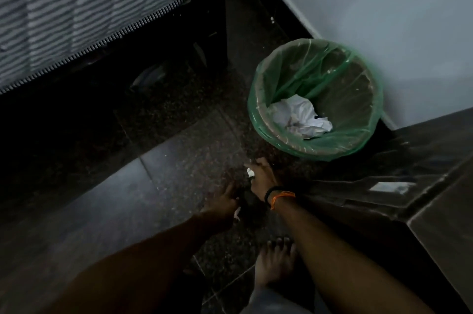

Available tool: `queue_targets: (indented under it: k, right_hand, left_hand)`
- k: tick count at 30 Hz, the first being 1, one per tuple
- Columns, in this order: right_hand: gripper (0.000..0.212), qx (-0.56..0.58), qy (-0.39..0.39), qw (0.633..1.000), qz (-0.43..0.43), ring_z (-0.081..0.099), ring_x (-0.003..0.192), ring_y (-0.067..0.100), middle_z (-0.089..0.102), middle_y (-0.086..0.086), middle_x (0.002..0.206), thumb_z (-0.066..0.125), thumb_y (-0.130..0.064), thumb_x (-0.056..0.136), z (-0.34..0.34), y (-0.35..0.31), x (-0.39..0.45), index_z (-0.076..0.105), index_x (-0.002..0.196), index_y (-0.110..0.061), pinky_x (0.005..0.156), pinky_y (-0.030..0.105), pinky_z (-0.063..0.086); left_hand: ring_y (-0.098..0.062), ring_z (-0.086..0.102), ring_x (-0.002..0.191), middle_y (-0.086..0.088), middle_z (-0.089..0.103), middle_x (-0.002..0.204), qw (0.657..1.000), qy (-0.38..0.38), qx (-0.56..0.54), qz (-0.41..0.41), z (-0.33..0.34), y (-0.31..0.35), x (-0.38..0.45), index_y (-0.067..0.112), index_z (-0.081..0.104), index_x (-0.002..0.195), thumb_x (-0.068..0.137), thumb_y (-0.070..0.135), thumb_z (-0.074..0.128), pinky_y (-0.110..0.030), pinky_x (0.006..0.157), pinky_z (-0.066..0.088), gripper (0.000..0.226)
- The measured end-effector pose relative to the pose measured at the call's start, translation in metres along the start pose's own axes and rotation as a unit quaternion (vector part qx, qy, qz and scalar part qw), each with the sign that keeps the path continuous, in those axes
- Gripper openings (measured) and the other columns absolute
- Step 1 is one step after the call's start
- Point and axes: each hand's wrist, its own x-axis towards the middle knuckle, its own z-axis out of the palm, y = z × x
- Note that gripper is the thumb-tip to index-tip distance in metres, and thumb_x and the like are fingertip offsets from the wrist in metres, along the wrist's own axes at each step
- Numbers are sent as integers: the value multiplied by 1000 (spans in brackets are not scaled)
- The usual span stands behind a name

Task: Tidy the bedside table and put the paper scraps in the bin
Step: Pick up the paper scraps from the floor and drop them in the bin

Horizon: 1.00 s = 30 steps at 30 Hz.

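**Scraps off the floor, bin just ahead**

I have a small white paper scrap (250, 172) pinched at the fingertips of my right hand (263, 179), low over the floor (179, 160) and just short of the bin (316, 98). A second white bit (237, 212) shows under my left hand (222, 202); that hand is curled over it, but the light is too poor for me to tell whether it is gripped or merely covered. The bin wears a green liner and already holds a crumpled wad of white paper (300, 116). It stands against the wall (384, 6), with the dark bedside tabletop (435, 172) at my right and the striped bed (76, 19) off to the left.

My worry is the dimness: pale flecks on speckled dark stone are easy to miss, so I could leave bits behind. The right-hand scrap is held only by its edge, and I judge it could slip out on the lift and land short of the rim. The left piece may stay on the floor if my fingers close on nothing.
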Motion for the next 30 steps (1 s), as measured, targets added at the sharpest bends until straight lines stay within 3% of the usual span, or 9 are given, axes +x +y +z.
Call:
queue_targets:
  k: [5, 9, 12, 15, 17, 19, 23, 26, 30]
  right_hand:
    - [59, -58, -10, 998, -19, 38, 136, 32, 18, 6, 158, 59, 2, 87, 20, 12, 23, 46, 142, -15, 109, 41, 41]
    - [34, -98, 49, 993, -31, 53, 118, 36, 41, 13, 143, 56, 1, 84, 23, 13, 25, 62, 116, -11, 99, 39, 47]
    - [26, -101, 87, 991, -15, 58, 114, 37, 54, 16, 132, 56, -1, 86, 15, 4, 17, 68, 108, -7, 97, 40, 50]
    - [19, -73, 113, 991, 7, 65, 102, 33, 68, 15, 108, 57, -9, 88, 2, -15, 0, 73, 97, -6, 86, 38, 55]
    - [16, -69, 118, 991, 2, 67, 97, 32, 70, 14, 102, 60, -16, 89, -11, -30, -19, 73, 95, -9, 78, 35, 56]
    - [15, -51, 132, 990, -15, 67, 96, 30, 70, 11, 102, 62, -21, 90, -22, -45, -38, 73, 94, -13, 75, 33, 53]
    - [21, 26, 134, 989, -53, 59, 108, 29, 64, 9, 114, 60, -15, 86, -46, -76, -73, 68, 105, -20, 86, 32, 49]
    - [30, 16, 166, 982, -85, 56, 108, 30, 55, 10, 120, 58, -17, 88, -73, -91, -94, 66, 117, -21, 89, 34, 46]
    - [17, 33, 228, 969, -87, 60, 99, 32, 61, 14, 108, 59, -12, 85, -118, -105, -118, 74, 93, -15, 80, 34, 48]
  left_hand:
    - [-40, 47, 126, -16, 34, 150, 998, 38, 33, 30, 22, -3, 20, 21, 46, 135, 92, 29, 47, -51, 100, 44, 44]
    - [-41, 56, 117, -17, 33, 150, 1000, 10, -23, -3, 21, 0, 27, 9, 48, 136, 91, 24, 46, -48, 97, 49, 47]
    - [-33, 56, 120, -14, 49, 140, 990, 35, -134, -37, 11, -1, 21, 9, 56, 128, 91, 26, 50, -40, 101, 46, 40]
    - [-29, 59, 114, -12, 62, 123, 956, 110, -254, -94, -7, -5, 7, 9, 60, 118, 91, 26, 56, -34, 96, 47, 33]
    - [-28, 64, 103, -11, 68, 110, 924, 174, -318, -124, -23, -6, -7, 7, 61, 113, 89, 22, 61, -24, 82, 46, 28]
    - [-30, 64, 95, -13, 68, 101, 909, 207, -332, -143, -41, -5, -23, 5, 57, 112, 91, 21, 60, -30, 75, 45, 26]
    - [-21, 59, 75, -2, 63, 84, 890, 285, -346, -84, -87, -1, -54, 14, 49, 111, 88, 20, 59, -30, 64, 42, 26]
    - [-26, 62, 83, 2, 61, 80, 895, 322, -307, -43, -121, 6, -72, 15, 56, 108, 82, 26, 44, -34, 76, 38, 30]
    - [-29, 64, 74, -1, 63, 68, 872, 365, -324, -26, -163, 16, -85, 17, 60, 76, 92, 25, 48, -29, 61, 31, 22]
